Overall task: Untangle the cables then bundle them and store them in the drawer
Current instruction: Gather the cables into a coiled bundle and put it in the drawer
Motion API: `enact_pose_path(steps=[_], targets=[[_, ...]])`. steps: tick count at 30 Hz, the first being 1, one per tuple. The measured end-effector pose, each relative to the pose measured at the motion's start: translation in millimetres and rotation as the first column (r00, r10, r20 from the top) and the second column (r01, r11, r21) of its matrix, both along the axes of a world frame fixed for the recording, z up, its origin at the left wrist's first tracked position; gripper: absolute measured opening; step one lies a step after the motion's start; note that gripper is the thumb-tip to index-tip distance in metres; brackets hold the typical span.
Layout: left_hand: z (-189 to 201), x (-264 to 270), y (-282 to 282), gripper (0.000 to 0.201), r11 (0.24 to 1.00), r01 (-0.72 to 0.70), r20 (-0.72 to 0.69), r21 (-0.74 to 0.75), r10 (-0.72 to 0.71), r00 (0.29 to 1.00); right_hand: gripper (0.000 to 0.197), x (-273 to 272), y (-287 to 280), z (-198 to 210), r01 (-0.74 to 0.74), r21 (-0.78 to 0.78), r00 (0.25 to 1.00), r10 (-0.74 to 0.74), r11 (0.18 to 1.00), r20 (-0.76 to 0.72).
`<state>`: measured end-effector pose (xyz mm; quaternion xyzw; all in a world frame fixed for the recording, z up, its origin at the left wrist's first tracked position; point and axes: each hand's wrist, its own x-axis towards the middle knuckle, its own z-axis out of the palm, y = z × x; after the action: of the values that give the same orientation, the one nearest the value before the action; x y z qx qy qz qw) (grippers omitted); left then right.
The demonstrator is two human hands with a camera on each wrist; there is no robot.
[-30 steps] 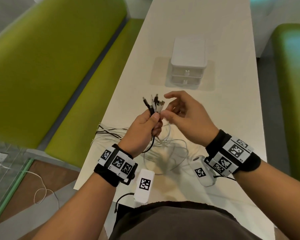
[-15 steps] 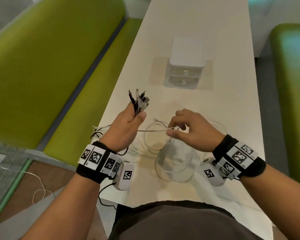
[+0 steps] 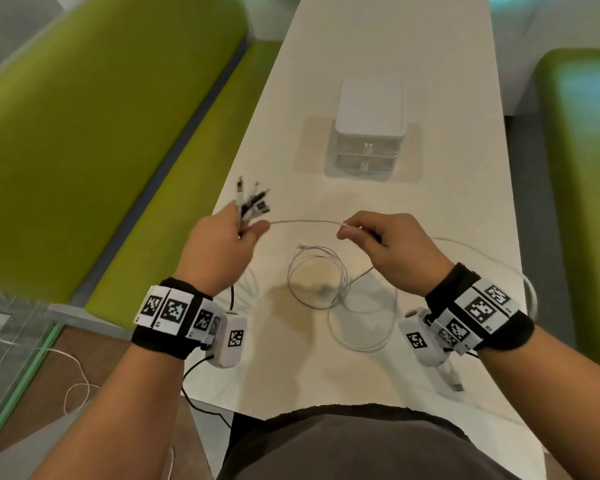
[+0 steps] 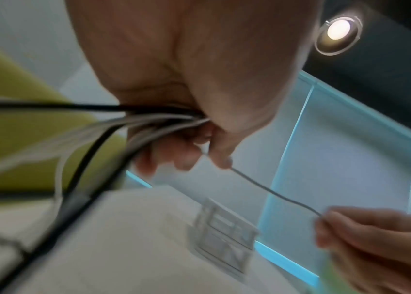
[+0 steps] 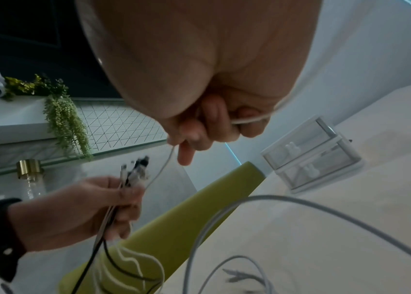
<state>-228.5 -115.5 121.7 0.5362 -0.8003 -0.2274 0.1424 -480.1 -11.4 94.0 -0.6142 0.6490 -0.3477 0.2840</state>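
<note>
My left hand point(image 3: 238, 230) grips a bunch of black and white cable ends point(image 3: 252, 202), their plugs sticking up past the fingers point(image 5: 135, 172). A thin white cable point(image 3: 305, 222) stretches taut from that hand to my right hand point(image 3: 352, 230), which pinches it between thumb and forefinger point(image 4: 324, 217). Below the hands, loose white cable loops point(image 3: 317, 282) lie on the white table point(image 3: 447, 202). More cable strands trail from my left fist point(image 4: 114, 129). The small white two-drawer box point(image 3: 368, 133) stands farther back on the table, both drawers closed point(image 5: 310, 157).
Green benches point(image 3: 101, 133) run along both sides of the narrow table. Another white cable point(image 3: 489, 258) curves out to the right near the table edge. A thin white cord point(image 3: 73, 386) lies on the floor at the lower left.
My hands have drawn apart: the left with the bunch of plugs moved left, the right moved right, pulling one white cable straight between them. The loops on the table have spread out.
</note>
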Motion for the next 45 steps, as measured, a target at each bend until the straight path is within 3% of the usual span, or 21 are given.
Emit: enact_pose_path(steps=[2,6,8,10,11,13,16,19,21,24,27,28,30,33,36,37,40,42,45], targets=[[-5.2,7.1,-9.2,0.026,0.997,-0.080,-0.023,0.002,0.080,0.997,0.021,-3.1,-1.2,1.6,0.022,-0.002,1.000,-0.022,1.000,0.000],[-14.0,4.3,-3.6,0.036,0.994,-0.107,-0.182,0.004,0.106,0.978,0.019,-6.3,-4.0,-1.5,0.076,-0.044,0.996,-0.078,0.996,-0.043],[-19.1,1.1,-2.1,0.035,0.990,-0.132,-0.330,0.048,0.140,0.934,0.018,-9.4,-5.8,-6.2,0.041,0.021,0.970,-0.035,0.999,-0.243],[-16.0,-2.0,-0.8,0.028,0.986,-0.143,-0.443,0.089,0.168,0.880,0.018,-12.2,-7.6,-6.1,0.001,0.247,0.800,0.148,0.969,-0.581],[-12.9,-4.4,0.6,0.025,0.988,-0.137,-0.444,0.074,0.156,0.882,0.019,-11.1,-7.6,-5.5,0.011,0.352,0.704,0.242,0.936,-0.668],[-6.1,-12.8,7.8,0.027,0.994,-0.099,-0.383,0.039,0.106,0.918,0.016,-5.1,-7.0,-2.5,0.003,0.428,0.643,0.326,0.904,-0.693],[-2.9,-31.6,28.5,0.027,0.996,0.068,-0.232,0.052,-0.055,0.971,0.015,6.1,-12.5,-2.4,-0.071,0.333,0.701,0.284,0.940,-0.654],[-14.9,-48.1,43.2,0.023,0.964,0.259,-0.175,0.057,-0.246,0.953,0.018,16.5,-17.8,-0.4,-0.189,0.231,0.837,0.280,0.954,-0.470],[-21.0,-52.7,43.6,0.015,0.952,0.289,-0.203,0.100,-0.265,0.943,0.019,19.8,-18.2,2.3,-0.248,0.158,0.894,0.288,0.956,-0.343],[-20.1,-47.6,37.4,0.014,0.935,0.268,-0.288,0.233,-0.196,0.937,0.021,15.0,-14.9,7.2,-0.207,0.091,0.949,0.223,0.974,-0.224],[-11.9,-35.5,26.3,0.006,0.957,0.174,-0.325,0.231,-0.093,0.941,0.028,4.2,-12.3,7.3,-0.144,0.116,0.960,0.167,0.983,-0.225],[-11.1,-30.8,20.3,0.019,0.970,0.110,-0.316,0.218,-0.037,0.948,0.029,0.9,-11.0,7.1,-0.133,0.140,0.962,0.162,0.981,-0.219],[-9.9,-20.5,6.9,0.036,0.984,-0.008,-0.253,0.179,0.054,0.966,0.028,-7.6,-8.7,4.9,-0.115,0.144,0.967,0.144,0.983,-0.210],[-9.7,-8.0,-5.3,0.029,0.989,-0.111,-0.139,0.102,0.124,0.982,0.018,-15.9,-4.9,9.1,-0.107,0.029,0.982,0.110,0.994,-0.151],[-14.5,-9.7,1.2,0.015,0.998,-0.062,-0.006,0.022,0.062,0.998,0.017,-12.4,-6.2,12.7,-0.120,-0.071,0.989,0.113,0.990,-0.092],[-14.3,-13.5,7.1,0.008,0.999,-0.029,0.009,-0.027,0.029,1.000,0.018,-9.9,-7.7,12.4,-0.127,-0.043,0.985,0.121,0.991,-0.124],[-14.2,-31.1,30.7,0.027,0.991,0.099,-0.012,-0.095,-0.100,0.995,0.020,-3.1,-12.3,8.2,-0.202,0.176,0.910,0.251,0.963,-0.330],[-16.4,-44.0,47.0,0.021,0.978,0.208,-0.120,-0.009,-0.208,0.971,0.022,5.1,-12.4,5.3,-0.271,0.240,0.880,0.341,0.932,-0.331],[-18.8,-54.9,59.5,0.003,0.952,0.224,-0.299,0.211,-0.155,0.942,0.026,16.0,-11.4,4.0,-0.263,0.146,0.934,0.289,0.954,-0.208]])
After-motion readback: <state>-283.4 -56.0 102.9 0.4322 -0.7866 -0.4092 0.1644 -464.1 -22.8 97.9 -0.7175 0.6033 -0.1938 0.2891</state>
